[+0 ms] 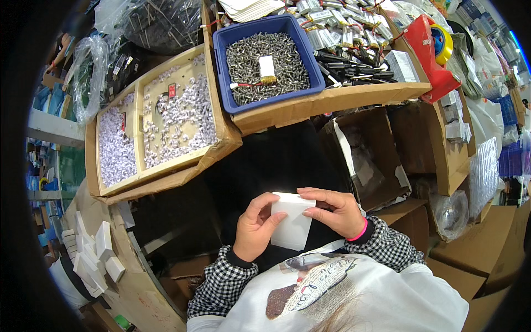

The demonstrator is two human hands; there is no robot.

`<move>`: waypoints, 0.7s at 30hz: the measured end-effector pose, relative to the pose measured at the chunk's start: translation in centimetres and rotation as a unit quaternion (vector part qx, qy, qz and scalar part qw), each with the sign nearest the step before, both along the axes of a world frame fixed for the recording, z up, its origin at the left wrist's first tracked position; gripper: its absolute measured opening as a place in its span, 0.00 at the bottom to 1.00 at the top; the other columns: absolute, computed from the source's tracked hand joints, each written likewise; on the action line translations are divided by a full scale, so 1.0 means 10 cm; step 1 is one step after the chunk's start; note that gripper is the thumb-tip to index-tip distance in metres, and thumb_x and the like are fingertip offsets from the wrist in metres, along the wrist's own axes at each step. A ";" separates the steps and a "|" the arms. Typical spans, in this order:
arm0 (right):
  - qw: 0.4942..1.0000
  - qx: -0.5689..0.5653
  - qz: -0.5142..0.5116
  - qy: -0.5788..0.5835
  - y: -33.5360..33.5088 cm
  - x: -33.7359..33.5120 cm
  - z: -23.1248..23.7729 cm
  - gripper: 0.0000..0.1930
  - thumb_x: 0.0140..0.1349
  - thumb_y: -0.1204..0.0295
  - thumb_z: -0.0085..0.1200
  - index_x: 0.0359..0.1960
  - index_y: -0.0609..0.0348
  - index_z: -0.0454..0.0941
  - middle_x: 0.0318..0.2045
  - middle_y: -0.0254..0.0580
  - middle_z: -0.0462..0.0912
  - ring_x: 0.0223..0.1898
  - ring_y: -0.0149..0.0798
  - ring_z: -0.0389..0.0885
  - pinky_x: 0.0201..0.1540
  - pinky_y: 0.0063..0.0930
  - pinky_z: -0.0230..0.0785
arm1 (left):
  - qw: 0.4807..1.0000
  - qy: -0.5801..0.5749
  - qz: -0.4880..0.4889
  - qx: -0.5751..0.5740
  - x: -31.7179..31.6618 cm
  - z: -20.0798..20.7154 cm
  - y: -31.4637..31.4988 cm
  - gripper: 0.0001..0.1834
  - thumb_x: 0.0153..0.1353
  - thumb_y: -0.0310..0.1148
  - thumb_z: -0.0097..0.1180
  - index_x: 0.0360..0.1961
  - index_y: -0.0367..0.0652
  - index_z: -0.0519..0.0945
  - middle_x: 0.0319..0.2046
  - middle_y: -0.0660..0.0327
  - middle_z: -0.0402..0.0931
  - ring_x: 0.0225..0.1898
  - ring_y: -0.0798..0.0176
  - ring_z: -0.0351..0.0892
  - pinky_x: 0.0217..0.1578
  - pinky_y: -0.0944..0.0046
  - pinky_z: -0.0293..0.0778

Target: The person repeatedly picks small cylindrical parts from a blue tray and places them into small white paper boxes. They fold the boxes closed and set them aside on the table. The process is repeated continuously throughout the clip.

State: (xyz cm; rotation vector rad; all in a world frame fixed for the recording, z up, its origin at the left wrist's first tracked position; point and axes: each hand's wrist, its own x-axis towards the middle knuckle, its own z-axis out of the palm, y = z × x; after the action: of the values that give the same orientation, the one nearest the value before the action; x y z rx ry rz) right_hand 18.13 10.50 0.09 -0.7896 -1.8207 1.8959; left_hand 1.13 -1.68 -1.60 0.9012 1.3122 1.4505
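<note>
Nearer the wearer than the smooth blue plastic bin [221, 66], a flat-faced, squarish white box [290, 228] was held up between two hands. The left hand [251, 232] pinched its left side between fingers and thumb; the right hand [341, 213], fingers curled, gripped its upper right corner. Checked cloth sleeves [221, 285] covered both forearms. The bin held shiny small metal parts [249, 55]. Left of the bin, a pale wooden tray [139, 124] carried tiny white pieces [117, 155]; right of it stood a glossy red tape dispenser [427, 55].
</note>
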 end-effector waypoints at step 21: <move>0.998 -0.009 -0.048 0.044 -0.01 -0.05 0.03 0.14 0.54 0.79 0.61 0.44 0.65 0.79 0.47 0.50 0.80 0.44 0.35 0.81 0.46 0.25 0.76 | 0.990 -0.116 0.082 -0.020 0.16 0.09 -0.02 0.19 0.62 0.21 0.53 0.54 0.39 0.70 0.47 0.59 0.73 0.48 0.68 0.73 0.50 0.69 0.70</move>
State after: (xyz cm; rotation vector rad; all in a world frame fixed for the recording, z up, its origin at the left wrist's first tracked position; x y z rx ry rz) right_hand 17.59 10.44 0.43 -0.7717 -1.6855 1.8578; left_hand 2.76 -1.86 -0.75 0.5877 1.2588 1.5978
